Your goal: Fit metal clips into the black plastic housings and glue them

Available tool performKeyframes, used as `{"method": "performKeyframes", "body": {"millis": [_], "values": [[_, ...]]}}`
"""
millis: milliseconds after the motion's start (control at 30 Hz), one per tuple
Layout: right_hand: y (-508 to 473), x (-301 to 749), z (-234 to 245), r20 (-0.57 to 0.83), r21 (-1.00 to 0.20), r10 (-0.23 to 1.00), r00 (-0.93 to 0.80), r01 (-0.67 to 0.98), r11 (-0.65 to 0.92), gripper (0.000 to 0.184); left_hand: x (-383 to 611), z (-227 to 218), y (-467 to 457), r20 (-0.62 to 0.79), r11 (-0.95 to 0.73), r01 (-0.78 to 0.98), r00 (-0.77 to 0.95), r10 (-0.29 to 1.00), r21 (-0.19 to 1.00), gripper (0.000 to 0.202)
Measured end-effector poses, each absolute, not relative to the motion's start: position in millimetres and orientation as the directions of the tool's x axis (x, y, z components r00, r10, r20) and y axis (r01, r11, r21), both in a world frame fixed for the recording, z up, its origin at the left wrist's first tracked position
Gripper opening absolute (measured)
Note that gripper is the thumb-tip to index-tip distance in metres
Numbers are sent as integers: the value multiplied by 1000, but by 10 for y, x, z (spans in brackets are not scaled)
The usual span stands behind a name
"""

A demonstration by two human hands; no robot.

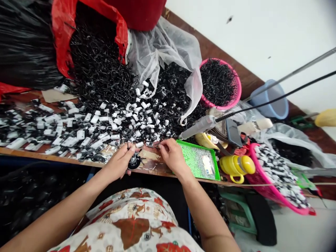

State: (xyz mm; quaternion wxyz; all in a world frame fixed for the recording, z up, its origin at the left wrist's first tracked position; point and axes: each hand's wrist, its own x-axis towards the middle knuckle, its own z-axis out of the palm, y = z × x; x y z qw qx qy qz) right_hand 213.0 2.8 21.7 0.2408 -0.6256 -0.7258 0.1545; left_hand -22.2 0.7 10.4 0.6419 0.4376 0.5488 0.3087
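My left hand (121, 159) is closed around a round black plastic part (134, 161) with thin prongs, just over the front edge of the bench. A little to the right, my right hand (172, 154) has thumb and fingers pinched together near the black pieces. Whatever sits between those fingertips is too small to name. Behind both hands lies a spread of small white-and-black plastic parts (115, 122). Thin metal pins are scattered on the bench top (149, 155) between the hands.
Beside my right hand lies a green tray (216, 164) of small metal pieces, with a grey hanging tool (198, 126) above it. Farther right are a yellow cup (233, 164) and pink baskets (237, 85) of parts. A red bag (61, 31) spills black pieces behind.
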Motion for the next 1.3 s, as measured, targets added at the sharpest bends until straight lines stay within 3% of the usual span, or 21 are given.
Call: {"method": "performKeyframes", "body": {"millis": [133,300,467,567,667,767,833,933,1000,1067,1167,1300], "values": [[71,2046,297,170,-573,973,-156,788,226,9,-326,164,-80,-425,418,78,158,891,905,36],[193,1611,324,163,-543,917,-365,742,392,14,-465,261,-490,-508,556,16,429,747,831,42],[355,1027,282,105,-313,738,-667,682,661,26,-619,239,-719,-483,558,-40,453,750,829,37],[355,819,260,-3,-248,756,-654,733,633,20,-698,224,-717,-464,534,-49,430,774,844,36],[319,854,259,7,-387,830,-557,764,516,26,-703,228,-705,-489,547,-57,380,785,835,38],[286,1162,272,110,-560,887,-449,709,428,29,-636,240,-701,-561,606,-71,306,769,792,43],[242,1453,265,164,-573,910,-381,714,402,21,-566,250,-679,-567,609,-103,271,778,787,45],[107,1823,196,219,-394,918,-332,830,394,17,-437,262,-573,-527,571,-147,254,811,808,46],[-24,1943,123,220,-239,898,-380,872,427,21,-336,254,-442,-501,546,-137,265,824,826,46],[-165,1967,59,174,-174,859,-481,844,507,21,-236,228,-279,-480,514,-85,258,839,853,44],[-335,1943,22,107,-307,811,-575,757,577,13,-134,167,-50,-455,461,16,193,869,887,39],[-421,1999,68,130,-491,878,-460,740,460,15,-133,115,83,-433,439,-13,150,889,898,35]]}}
